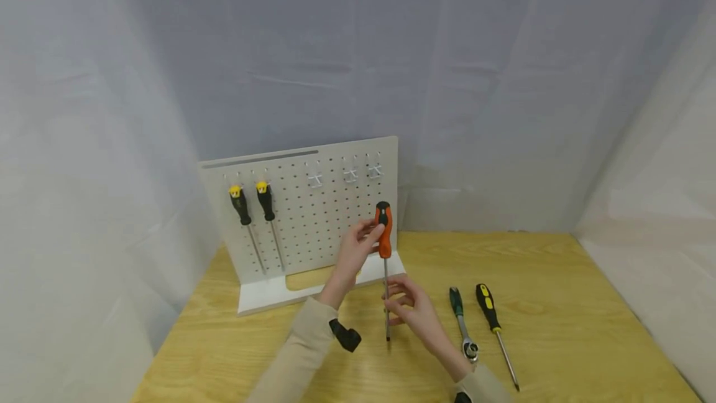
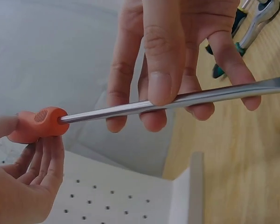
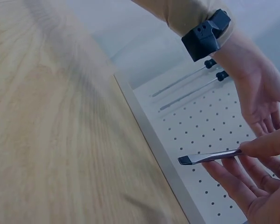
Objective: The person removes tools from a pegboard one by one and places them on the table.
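Note:
An orange and black flathead screwdriver stands upright, tip down, in front of the pegboard's right edge. Around its handle my left hand curls its thumb and fingers. Lower down, my right hand pinches the steel shaft between thumb and fingers. The left wrist view shows the right thumb on the shaft and the left fingers along the orange handle. In the right wrist view the flat tip sticks out past the right hand.
The white pegboard holds two yellow-capped black screwdrivers at left. Several clear hooks sit along its upper part. A green-handled ratchet and a black and yellow screwdriver lie on the wooden table at right.

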The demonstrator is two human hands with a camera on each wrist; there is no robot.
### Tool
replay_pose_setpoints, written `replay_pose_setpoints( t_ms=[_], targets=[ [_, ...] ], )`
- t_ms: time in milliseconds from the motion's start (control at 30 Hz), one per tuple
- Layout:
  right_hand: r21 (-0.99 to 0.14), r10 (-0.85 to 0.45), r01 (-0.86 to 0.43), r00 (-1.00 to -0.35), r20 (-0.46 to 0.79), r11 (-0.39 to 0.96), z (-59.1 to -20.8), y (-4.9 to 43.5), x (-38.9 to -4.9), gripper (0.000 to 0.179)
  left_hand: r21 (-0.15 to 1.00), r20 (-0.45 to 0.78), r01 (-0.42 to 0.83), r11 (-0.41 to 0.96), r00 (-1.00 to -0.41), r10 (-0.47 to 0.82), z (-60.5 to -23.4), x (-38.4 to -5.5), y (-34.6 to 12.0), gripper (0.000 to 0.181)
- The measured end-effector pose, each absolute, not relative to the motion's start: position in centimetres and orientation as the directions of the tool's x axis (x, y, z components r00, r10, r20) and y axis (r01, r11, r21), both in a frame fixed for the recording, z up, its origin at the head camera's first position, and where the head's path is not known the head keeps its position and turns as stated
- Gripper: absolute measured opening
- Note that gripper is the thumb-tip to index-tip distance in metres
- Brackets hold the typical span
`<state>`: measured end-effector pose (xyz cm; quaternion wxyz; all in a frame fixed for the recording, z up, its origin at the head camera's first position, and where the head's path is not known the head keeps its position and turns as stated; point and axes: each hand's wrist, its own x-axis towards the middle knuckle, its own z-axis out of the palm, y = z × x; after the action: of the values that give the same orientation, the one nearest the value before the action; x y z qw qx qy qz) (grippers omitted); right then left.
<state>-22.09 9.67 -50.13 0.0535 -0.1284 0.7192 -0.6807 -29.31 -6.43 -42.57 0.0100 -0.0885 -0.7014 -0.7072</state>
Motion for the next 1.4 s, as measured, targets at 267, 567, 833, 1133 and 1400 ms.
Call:
replay_pose_setpoints(
  t_ms=[267, 567, 833, 1133, 1400],
  targets=[
    [-0.999, -0.267, -0.037, -0.963, 0.026, 0.038, -50.7, 11.3, -21.2, 0.044, 0.994, 0.110, 0.110, -0.012, -0.988, 0.111, -44.6, -29.3, -4.3, 0.045],
    [-0.997, -0.243, 0.004, -0.970, -0.021, 0.072, -51.7, 12.7, -20.0, 0.044, 0.997, 0.071, 0.070, -0.014, -0.990, 0.122, -47.2, -29.2, -2.3, 0.041],
    [-0.995, -0.248, 0.021, -0.968, -0.044, 0.096, -53.4, 14.1, -19.1, 0.042, 0.999, 0.036, 0.031, -0.041, -0.989, 0.143, -49.7, -28.8, -0.8, 0.040],
    [-0.991, -0.245, 0.029, -0.968, -0.060, 0.130, -54.4, 15.1, -18.0, 0.040, 1.000, 0.003, -0.002, -0.024, -0.985, 0.174, -51.7, -28.2, 0.2, 0.042],
    [-0.984, -0.235, 0.100, -0.963, -0.133, 0.148, -54.6, 15.4, -16.9, 0.041, 0.999, -0.005, 0.002, 0.037, -0.982, 0.190, -53.1, -27.2, 0.5, 0.035]
  ],
)
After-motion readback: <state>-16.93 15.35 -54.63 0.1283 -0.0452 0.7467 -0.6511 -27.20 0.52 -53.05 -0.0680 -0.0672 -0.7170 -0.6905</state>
